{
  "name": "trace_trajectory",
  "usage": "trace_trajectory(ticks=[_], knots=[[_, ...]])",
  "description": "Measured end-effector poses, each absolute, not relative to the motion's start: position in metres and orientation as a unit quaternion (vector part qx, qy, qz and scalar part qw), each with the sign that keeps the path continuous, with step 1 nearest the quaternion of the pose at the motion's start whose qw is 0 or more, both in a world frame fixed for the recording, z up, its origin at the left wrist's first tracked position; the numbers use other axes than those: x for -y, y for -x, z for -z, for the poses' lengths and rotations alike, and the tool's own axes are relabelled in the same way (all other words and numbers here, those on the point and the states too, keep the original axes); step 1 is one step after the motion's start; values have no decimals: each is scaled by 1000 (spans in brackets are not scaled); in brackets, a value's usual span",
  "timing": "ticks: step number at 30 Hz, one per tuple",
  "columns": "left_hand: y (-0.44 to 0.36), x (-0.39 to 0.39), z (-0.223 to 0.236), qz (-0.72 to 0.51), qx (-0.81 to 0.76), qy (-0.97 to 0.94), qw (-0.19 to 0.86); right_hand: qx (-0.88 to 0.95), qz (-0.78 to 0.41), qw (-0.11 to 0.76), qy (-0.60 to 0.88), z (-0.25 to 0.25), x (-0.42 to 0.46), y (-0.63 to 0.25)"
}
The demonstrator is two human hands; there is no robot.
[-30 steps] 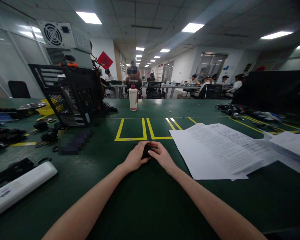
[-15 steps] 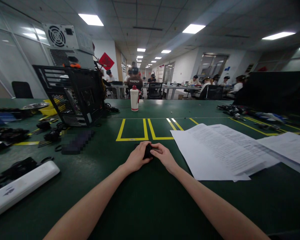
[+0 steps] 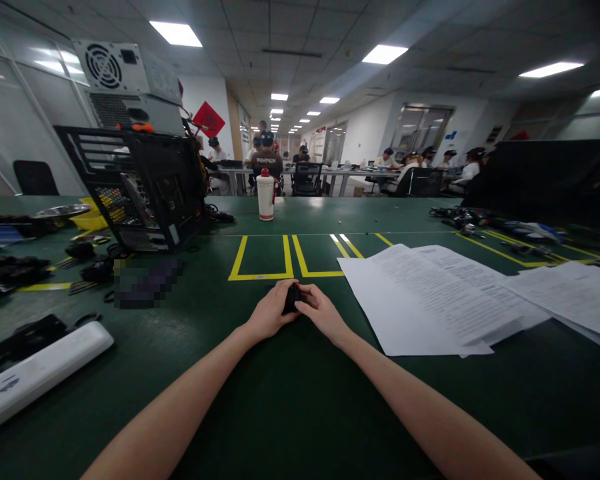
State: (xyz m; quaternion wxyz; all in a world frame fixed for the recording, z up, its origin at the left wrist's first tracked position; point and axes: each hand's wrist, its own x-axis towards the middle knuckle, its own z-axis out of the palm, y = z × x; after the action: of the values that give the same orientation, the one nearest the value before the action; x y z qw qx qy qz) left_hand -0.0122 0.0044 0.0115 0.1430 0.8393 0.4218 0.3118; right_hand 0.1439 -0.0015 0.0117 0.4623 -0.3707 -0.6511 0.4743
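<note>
A small black object (image 3: 291, 299) with a rounded edge is held between my two hands, just above the green tabletop in the middle of the view. Its kind cannot be told, as fingers cover much of it. My left hand (image 3: 273, 312) wraps round it from the left, closed. From the other side, my right hand (image 3: 323, 312) grips its right edge with thumb and fingertips. Just beyond the hands, yellow tape outlines (image 3: 260, 277) mark the green table (image 3: 300, 400).
Printed papers (image 3: 420, 300) lie right of my hands. At left stand a black computer case (image 3: 145, 190), power supply units (image 3: 125, 73) on top, and a white bar-shaped thing (image 3: 45, 377). A white bottle (image 3: 266, 197) stands ahead. Several people sit at far desks.
The whole view has shifted slightly left and up. My right-hand fingers have moved a little on the black object, showing more of its dark edge. Both hands still hold it.
</note>
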Motion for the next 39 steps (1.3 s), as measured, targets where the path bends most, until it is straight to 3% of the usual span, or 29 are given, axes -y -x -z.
trace_trajectory(ticks=[39], knots=[[11, -8, -8, -316, -417, -842, 129, 631, -514, 457, 358, -3, -9, -150]])
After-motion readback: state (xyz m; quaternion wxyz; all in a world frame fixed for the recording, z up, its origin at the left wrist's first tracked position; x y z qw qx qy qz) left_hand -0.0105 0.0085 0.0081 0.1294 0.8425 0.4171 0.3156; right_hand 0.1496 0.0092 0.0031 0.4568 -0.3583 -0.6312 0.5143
